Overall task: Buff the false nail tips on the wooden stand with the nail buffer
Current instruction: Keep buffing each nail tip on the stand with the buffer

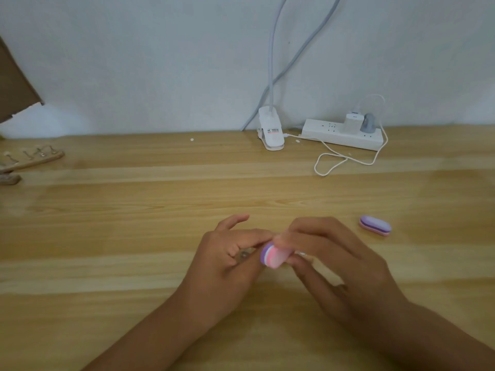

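Fingers of the right hand (334, 253) curl around the nail buffer (273, 257) toward the tabletop (107, 263) near edge; left hand (227, 253) pinches a small metal piece (243, 254), blurred. Wooden stand (32, 162) sits at the left edge.

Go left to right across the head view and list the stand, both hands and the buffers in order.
wooden stand → left hand → nail buffer → right hand, which grips that buffer → second buffer, lying loose.
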Motion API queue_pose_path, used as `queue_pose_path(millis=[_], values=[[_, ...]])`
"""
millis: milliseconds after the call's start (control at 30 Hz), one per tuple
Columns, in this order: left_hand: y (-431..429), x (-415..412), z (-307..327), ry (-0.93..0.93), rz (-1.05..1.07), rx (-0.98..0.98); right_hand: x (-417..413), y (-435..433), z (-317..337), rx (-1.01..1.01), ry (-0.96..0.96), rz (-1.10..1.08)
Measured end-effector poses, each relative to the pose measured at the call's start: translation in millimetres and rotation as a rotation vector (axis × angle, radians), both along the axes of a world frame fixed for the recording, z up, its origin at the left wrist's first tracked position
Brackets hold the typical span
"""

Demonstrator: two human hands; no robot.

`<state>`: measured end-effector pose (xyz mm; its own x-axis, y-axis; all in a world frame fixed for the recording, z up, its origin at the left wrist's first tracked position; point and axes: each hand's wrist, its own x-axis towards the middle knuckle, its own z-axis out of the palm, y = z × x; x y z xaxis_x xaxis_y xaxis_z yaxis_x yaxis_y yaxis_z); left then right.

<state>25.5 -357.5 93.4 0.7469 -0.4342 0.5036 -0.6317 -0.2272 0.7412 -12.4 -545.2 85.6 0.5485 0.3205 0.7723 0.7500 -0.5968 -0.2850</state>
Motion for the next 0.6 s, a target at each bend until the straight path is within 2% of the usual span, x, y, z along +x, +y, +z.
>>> queue_pose_path(millis=[167, 333, 467, 600], values=[[2, 1, 2, -0.005, 0.033, -0.006, 11, -17, 7, 0.037, 0.089, -0.157], [-1, -2, 1, -0.117, 0.034, 0.039, 0, 0, 2, -0.007, -0.015, -0.041], [1, -4, 4, -0.151, 0.080, 0.075, 13, -19, 5, 0.002, 0.039, -0.183], [0, -4, 5, -0.205, 0.076, 0.121, 4, -7, 5, 0.038, -0.010, -0.086]])
